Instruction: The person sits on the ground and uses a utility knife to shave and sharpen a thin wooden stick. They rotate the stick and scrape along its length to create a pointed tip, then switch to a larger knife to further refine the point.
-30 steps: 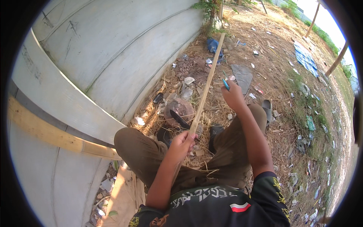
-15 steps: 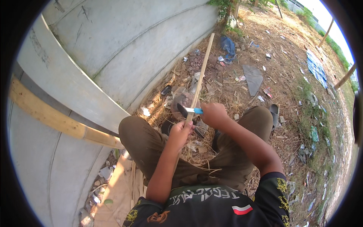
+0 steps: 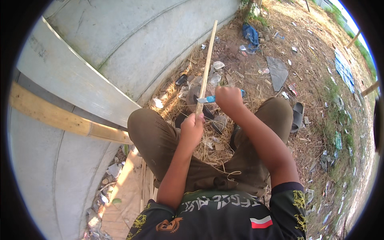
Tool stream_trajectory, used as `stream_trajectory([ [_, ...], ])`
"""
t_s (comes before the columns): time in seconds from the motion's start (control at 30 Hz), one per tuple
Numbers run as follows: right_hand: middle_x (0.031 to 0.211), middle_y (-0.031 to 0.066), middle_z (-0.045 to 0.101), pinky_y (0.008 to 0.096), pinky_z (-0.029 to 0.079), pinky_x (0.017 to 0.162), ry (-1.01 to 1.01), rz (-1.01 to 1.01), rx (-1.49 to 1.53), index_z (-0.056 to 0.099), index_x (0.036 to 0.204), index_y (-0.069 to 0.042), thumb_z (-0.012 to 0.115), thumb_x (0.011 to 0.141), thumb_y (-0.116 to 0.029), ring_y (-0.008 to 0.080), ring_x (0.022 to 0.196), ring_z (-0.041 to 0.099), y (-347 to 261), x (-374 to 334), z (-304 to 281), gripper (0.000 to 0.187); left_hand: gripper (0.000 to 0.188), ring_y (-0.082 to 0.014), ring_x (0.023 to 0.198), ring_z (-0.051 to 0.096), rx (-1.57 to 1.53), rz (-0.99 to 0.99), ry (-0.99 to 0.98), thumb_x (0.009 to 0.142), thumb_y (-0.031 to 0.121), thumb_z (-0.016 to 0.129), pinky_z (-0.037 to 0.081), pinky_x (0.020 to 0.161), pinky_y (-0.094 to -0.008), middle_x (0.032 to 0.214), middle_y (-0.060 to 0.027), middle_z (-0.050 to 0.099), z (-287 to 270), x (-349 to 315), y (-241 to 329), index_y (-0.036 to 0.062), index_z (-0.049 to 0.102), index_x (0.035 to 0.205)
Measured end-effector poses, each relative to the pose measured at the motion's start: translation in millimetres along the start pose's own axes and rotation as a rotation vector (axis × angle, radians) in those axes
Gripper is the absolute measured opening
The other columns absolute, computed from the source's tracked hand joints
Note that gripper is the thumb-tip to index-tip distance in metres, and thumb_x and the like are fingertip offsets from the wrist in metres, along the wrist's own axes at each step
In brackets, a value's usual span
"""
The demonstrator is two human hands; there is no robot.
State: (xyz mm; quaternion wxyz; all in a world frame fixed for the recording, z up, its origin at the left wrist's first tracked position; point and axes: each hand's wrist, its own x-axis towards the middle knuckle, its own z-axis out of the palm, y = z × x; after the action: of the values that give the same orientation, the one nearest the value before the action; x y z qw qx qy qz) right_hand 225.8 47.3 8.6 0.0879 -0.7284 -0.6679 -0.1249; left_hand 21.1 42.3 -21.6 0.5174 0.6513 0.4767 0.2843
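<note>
A long, pale strip of split bamboo or wood [image 3: 209,64] slants up and away from me. My left hand [image 3: 192,129] is closed around its near part, thumb along the top. My right hand [image 3: 229,99] makes a fist around the blue handle of a utility knife [image 3: 210,99], and the handle's end shows beyond the fist. The knife's silver blade lies across the strip, a little beyond my left hand. Both hands are above the ground between my bent knees.
A grey panel wall [image 3: 140,44] rises on the left, with a bamboo pole [image 3: 60,114] beside it. Dry straw and litter cover the ground. A blue plastic bag [image 3: 250,37], a dark grey sheet [image 3: 277,72] and a sandal [image 3: 297,117] lie around me.
The view has shifted slightly. My right hand has turned, so more of the knife's handle shows behind the fist. The strip's far end has swung left against the ground.
</note>
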Motion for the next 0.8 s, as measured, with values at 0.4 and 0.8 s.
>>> stream_trajectory([
  [0.4, 0.069, 0.0112, 0.071, 0.0396, 0.056, 0.055, 0.021, 0.2, 0.008, 0.065, 0.08, -0.008, 0.063, 0.084, -0.012, 0.0286, 0.065, 0.073, 23.1, 27.0, -4.3, 0.006, 0.032, -0.0012, 0.049, 0.037, -0.198, -0.075, -0.044, 0.104, 0.035, 0.058, 0.028, 0.043, -0.0214, 0.067, 0.0053, 0.051, -3.1, -11.5, 29.4, 0.0069, 0.061, 0.089],
  [0.8, 0.064, 0.0112, 0.068, 0.0409, 0.054, 0.052, -0.044, -0.002, 0.112, 0.06, 0.077, -0.008, 0.064, 0.083, -0.016, 0.0297, 0.06, 0.071, -0.8, -17.8, -9.0, 0.01, 0.033, -0.0081, 0.052, 0.043, -0.129, -0.027, -0.061, 0.104, 0.033, 0.058, 0.035, 0.049, -0.0273, 0.064, 0.0006, 0.052, 0.5, -13.9, 21.5, 0.0038, 0.061, 0.089],
])
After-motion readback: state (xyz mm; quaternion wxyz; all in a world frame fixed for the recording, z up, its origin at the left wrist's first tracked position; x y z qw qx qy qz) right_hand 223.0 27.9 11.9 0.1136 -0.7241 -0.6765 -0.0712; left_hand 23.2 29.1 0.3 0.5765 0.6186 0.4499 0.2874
